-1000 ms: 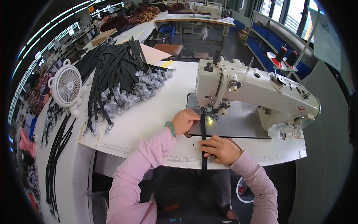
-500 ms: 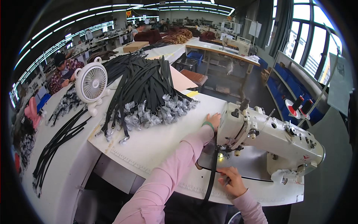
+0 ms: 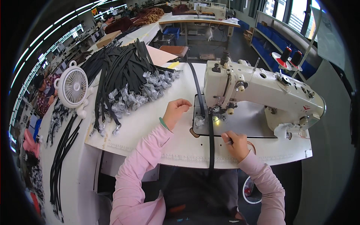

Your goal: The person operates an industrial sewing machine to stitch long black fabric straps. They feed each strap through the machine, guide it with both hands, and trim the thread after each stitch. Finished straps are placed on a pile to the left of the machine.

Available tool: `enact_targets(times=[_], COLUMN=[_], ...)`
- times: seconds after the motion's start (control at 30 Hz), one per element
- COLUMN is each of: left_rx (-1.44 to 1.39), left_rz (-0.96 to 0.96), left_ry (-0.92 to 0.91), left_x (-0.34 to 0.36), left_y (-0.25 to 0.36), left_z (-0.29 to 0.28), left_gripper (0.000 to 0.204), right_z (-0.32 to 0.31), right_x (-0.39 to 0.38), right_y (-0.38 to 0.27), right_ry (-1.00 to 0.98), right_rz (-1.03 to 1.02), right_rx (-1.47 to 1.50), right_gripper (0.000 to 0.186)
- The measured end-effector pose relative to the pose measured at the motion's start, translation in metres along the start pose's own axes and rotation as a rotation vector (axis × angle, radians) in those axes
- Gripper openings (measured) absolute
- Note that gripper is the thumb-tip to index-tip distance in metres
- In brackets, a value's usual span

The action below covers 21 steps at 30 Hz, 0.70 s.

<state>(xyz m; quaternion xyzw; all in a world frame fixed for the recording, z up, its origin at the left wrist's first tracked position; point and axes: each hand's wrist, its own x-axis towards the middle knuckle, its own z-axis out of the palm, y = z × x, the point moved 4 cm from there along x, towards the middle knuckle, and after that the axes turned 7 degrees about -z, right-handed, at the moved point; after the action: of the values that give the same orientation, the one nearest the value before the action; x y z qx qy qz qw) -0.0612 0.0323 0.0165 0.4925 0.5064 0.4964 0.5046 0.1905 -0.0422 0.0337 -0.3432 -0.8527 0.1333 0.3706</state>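
Note:
A black strap [image 3: 211,146] hangs over the front table edge and runs up under the needle area of the white sewing machine [image 3: 240,80]. Another stretch of black strap [image 3: 197,84] lies beyond, left of the machine head, close to a small clear-plastic-wrapped end [image 3: 199,121]. My left hand [image 3: 175,113] is held left of the metal machine plate, fingers loosely bent and apart from the strap. Right of the near strap, my right hand [image 3: 236,146] is closed around a small greyish thing, mostly hidden by the fingers.
A large pile of black straps [image 3: 120,67] with plastic-wrapped ends covers the table's left. Beside it stands a white fan [image 3: 73,86]. More straps [image 3: 62,161] lie on the left side table. Thread cones [image 3: 286,54] stand at the right. A co-worker [image 3: 45,93] sits far left.
My left hand has come back from beyond the machine head to the left of its plate. A strap now lies along the machine's left. The view has shifted; my right hand stays closed.

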Motion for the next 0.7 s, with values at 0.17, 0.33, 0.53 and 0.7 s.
enact_targets(times=[0.17,0.33,0.53,0.7], left_rx=[0.867,1.174,0.951,0.799], left_rz=[0.125,-0.049,-0.008,0.125], left_ry=[0.417,0.344,0.248,0.467], left_x=[0.023,0.073,0.093,0.049], left_y=[-0.003,-0.008,-0.014,-0.005], left_z=[0.013,0.042,0.024,0.021], left_gripper=[0.046,0.062,0.049,0.050], right_z=[0.013,0.005,0.008,0.011], right_x=[0.008,0.002,0.003,-0.004], right_y=[-0.001,-0.025,-0.023,0.005], right_ry=[-0.046,-0.093,-0.127,-0.088], right_rz=[0.029,-0.291,-0.261,0.089], right_rx=[-0.140,-0.091,-0.045,-0.210], right_gripper=[0.016,0.028,0.029,0.023])
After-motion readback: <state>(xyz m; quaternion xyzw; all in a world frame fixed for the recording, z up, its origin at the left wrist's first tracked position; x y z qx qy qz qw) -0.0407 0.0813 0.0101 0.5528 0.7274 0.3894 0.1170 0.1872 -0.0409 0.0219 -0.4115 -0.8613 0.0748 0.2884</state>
